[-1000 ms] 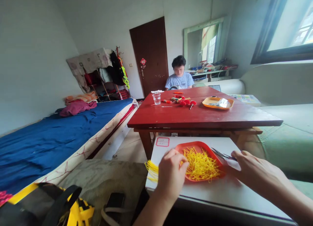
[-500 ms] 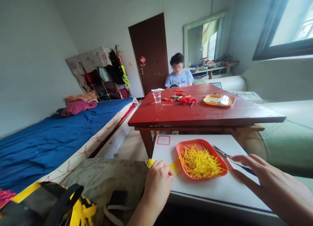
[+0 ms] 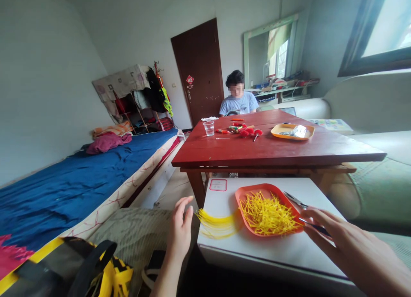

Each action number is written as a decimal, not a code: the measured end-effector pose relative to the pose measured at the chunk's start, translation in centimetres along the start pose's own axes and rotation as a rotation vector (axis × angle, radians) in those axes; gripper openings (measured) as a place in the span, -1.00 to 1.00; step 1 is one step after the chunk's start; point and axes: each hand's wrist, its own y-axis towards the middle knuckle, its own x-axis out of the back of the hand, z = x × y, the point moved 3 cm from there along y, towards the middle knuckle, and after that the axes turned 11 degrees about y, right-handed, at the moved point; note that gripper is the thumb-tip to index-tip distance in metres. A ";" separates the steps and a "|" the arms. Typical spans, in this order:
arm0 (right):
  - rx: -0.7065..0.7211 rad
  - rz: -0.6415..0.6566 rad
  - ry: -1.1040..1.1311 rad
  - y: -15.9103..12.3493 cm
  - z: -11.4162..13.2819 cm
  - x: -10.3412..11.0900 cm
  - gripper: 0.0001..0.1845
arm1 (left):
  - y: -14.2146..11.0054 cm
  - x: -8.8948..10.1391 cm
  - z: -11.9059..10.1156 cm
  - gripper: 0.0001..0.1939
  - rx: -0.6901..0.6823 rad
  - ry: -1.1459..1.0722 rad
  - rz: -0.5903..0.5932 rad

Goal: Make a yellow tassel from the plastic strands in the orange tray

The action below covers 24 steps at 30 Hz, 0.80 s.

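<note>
My left hand (image 3: 180,228) is raised just left of the white box, its fingers parted and holding nothing. Beside it, a fanned bundle of thin yellow strips (image 3: 216,224) lies on the box top, its right end against an orange-red tray (image 3: 239,198). A loose heap of short yellow strips (image 3: 268,215) fills the tray. My right hand (image 3: 340,237) is at the tray's right edge, thumb and fingers around a slim, dark-handled tool with a pointed metal tip (image 3: 316,227), perhaps tweezers. Metal blades (image 3: 294,199), like those of scissors, show beyond its fingertips.
The white box (image 3: 272,250) stands before a red table (image 3: 276,149) bearing a plastic cup (image 3: 208,128), red pieces (image 3: 247,132) and a yellow tray (image 3: 276,135). A person (image 3: 239,97) sits behind it. A bag (image 3: 61,267) is at lower left, near a blue-covered bed (image 3: 96,177).
My left hand has let go of the yellow strips and moved left, its fingers opening. My right hand has closed in around the slim tool. The view has shifted slightly.
</note>
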 end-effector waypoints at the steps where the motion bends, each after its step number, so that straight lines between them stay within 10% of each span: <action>1: 0.019 -0.011 -0.020 0.1 0.0 -0.3 -0.43 | 0.2 -0.1 1.2 -0.61 0.047 -0.038 -0.001; 5: 0.090 -0.023 -0.133 0.1 -0.9 -1.8 -0.37 | 0.3 -1.9 3.4 -0.42 0.152 -0.192 0.103; 11: 0.253 -0.136 -0.251 -0.6 -3.6 -3.0 -0.52 | -1.4 -3.0 0.5 -0.40 0.106 -0.281 0.275; 20: 0.178 -0.082 -0.017 -0.6 -6.0 -3.4 -0.72 | -2.6 -2.5 -4.4 -0.23 -0.292 0.527 0.376; 24: 0.158 -0.088 0.035 -0.8 -5.8 -3.3 -0.74 | -2.6 -3.5 -5.7 -0.56 -0.371 0.709 0.412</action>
